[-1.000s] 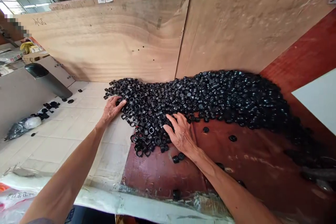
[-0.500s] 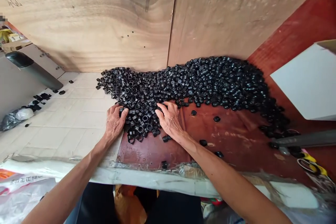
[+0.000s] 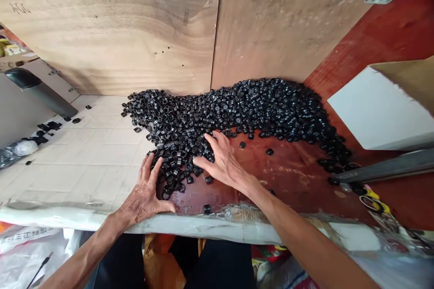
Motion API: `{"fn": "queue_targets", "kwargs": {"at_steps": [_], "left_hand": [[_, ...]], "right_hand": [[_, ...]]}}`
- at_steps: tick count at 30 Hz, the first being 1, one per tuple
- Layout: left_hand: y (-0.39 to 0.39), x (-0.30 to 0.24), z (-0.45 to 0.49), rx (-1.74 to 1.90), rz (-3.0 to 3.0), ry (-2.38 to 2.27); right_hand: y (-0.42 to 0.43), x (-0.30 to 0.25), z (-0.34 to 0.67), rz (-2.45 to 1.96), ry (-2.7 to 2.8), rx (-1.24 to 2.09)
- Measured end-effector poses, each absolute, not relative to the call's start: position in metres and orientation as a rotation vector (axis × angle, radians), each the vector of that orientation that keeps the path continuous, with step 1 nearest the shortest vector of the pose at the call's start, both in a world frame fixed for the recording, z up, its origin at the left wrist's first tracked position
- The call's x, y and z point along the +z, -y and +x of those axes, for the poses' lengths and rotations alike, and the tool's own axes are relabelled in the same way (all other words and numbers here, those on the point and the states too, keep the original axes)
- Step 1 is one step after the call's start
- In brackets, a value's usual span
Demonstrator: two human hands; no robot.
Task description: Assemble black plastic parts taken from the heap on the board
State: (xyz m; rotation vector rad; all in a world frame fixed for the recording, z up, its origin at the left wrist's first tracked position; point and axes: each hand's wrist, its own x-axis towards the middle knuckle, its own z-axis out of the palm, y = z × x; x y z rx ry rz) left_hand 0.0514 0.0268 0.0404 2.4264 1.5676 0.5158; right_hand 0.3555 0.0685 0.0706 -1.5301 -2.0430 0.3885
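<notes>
Two plywood boards (image 3: 111, 31) were seen propped along the far side, with a red-brown laminated board (image 3: 298, 185) laid below them and a pale tile-patterned sheet (image 3: 91, 153) extending to its left. From the head view, a long heap of small black plastic rings (image 3: 230, 113) was seen spread across the join of these two surfaces, banked against the plywood and trailing down to the right, while a few strays (image 3: 269, 151) were scattered on the red-brown board. The left hand (image 3: 144, 196) was placed at the heap's near edge, its heel by the plastic-wrapped front edge (image 3: 95, 219), its fingers (image 3: 149, 171) splayed and released, with their tips against the rings. The right hand (image 3: 227, 165) was pressed against the heap's lower edge, its fingers (image 3: 212, 144) spread open, with nothing visibly grasped. A grey metal bar (image 3: 383, 167) was angled in from the right, its end reaching the tail of the heap, and a white panel (image 3: 383, 108) was raised beyond it. To the left, a black-topped cylinder (image 3: 40, 95) was seen beyond the sheet, and a plastic bag (image 3: 16, 151) lay among more black pieces.
</notes>
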Motion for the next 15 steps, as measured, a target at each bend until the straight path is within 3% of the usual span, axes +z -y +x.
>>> {"fn": "queue_targets", "kwargs": {"at_steps": [7,11,15], "left_hand": [[-0.025,0.029,0.059,0.478,2.477,-1.630],[-0.029,0.025,0.063,0.505,2.525,-1.635],[-0.029,0.024,0.064,0.574,2.553,-1.582]], "right_hand": [[0.049,0.017,0.451,-2.009,1.878,0.196],[0.058,0.003,0.406,-1.843,2.020,0.317],[0.031,0.006,0.333,-1.689,2.086,0.175]]}}
